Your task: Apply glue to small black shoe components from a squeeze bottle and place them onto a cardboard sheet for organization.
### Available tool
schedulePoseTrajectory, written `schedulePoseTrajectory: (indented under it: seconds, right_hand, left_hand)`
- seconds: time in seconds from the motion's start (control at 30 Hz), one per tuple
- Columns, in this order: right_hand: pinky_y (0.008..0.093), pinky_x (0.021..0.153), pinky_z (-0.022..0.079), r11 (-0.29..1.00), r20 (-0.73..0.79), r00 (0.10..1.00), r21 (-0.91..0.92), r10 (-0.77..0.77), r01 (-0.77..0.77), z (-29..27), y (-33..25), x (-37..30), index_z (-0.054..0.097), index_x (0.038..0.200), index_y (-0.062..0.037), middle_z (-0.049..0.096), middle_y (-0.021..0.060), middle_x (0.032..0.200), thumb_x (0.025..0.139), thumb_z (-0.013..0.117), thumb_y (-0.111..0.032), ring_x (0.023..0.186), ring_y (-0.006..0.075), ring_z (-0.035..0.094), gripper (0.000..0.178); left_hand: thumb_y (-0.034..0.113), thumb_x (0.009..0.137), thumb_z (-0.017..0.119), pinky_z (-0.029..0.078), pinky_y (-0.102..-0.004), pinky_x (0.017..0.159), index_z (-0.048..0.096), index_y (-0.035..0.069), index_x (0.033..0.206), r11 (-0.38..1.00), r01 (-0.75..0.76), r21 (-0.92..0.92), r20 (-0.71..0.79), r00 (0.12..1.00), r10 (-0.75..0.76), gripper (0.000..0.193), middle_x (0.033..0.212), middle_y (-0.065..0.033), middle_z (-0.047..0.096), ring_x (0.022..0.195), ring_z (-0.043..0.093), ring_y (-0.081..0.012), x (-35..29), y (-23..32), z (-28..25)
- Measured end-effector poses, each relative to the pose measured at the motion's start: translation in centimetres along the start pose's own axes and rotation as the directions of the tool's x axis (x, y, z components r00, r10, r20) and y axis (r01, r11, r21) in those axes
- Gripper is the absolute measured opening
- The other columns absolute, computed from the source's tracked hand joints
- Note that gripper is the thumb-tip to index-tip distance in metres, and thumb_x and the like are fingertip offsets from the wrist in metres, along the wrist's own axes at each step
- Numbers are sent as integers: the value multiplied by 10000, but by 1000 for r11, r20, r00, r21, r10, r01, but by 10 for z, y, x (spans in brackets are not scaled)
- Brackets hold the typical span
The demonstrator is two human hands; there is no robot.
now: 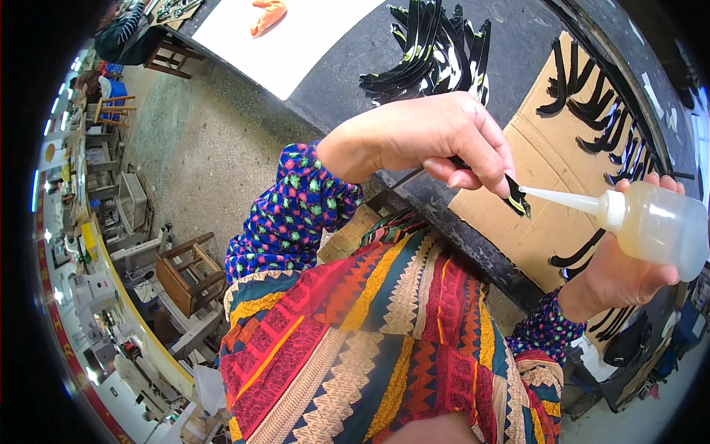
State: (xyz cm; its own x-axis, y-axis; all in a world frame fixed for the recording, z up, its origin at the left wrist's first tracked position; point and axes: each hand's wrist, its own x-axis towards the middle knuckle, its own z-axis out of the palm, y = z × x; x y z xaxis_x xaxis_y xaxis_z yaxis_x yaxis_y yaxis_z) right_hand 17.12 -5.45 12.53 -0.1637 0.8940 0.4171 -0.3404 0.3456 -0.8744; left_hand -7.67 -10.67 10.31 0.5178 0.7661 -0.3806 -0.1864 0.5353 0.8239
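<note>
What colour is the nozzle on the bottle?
White; the nozzle shows best in the head view, the only one.

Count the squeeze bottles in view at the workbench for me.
1: the translucent squeeze bottle in the right hand, its nozzle pointing at the black strip pinched in the left hand. Others may be hidden behind the hands.

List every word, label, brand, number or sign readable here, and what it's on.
None readable.
Squeeze bottle: no printing visible on the side shown.
Black strip: no lettering that I can make out.
Cardboard: none visible.
White sheet: none visible.
Red band at far left: pale marks, too small and blurred to read.
</note>
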Motion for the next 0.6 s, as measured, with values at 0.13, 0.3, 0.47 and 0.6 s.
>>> schedulePoseTrajectory:
  seconds: [0.13, 0.3, 0.47, 0.6]
  right_hand:
    - [492, 965, 294, 1000, -21, 1000, 5, -1, 1, 0, 0, -1, 271, 1270, 17, 377, 164, 1264, 631, 688, -510, 1180, 292, 374, 928]
    - [486, 963, 302, 1000, -29, 1000, -3, 3, -3, -1, 0, -2, 273, 1269, 18, 381, 162, 1262, 622, 693, -515, 1175, 291, 382, 938]
    - [481, 960, 311, 1000, -40, 999, -12, 7, -7, 0, -2, -3, 271, 1271, 15, 384, 160, 1260, 617, 694, -519, 1167, 289, 393, 944]
    - [483, 965, 307, 1000, -43, 999, -11, 9, -9, -1, -2, -4, 266, 1274, 14, 388, 161, 1258, 615, 697, -517, 1168, 289, 395, 949]
  left_hand:
    - [59, 699, 642, 225, -130, 333, 616, -29, 833, 1000, -1, -11, 11, 1000, 1, 162, 542, 18, 510, 399, 415, 9, 0, 0, 0]
    - [59, 699, 642, 216, -133, 332, 617, -27, 832, 1000, -5, -9, 13, 1000, 5, 161, 532, 18, 505, 391, 405, 10, 1, -1, -1]
    - [60, 700, 642, 208, -137, 328, 613, -25, 825, 1000, 4, -10, -3, 1000, -4, 155, 521, 16, 501, 377, 394, 10, 1, 1, 0]
    - [60, 702, 642, 199, -140, 324, 608, -20, 821, 1000, 4, -8, -6, 1000, -4, 147, 513, 15, 498, 367, 385, 9, 2, 1, 0]
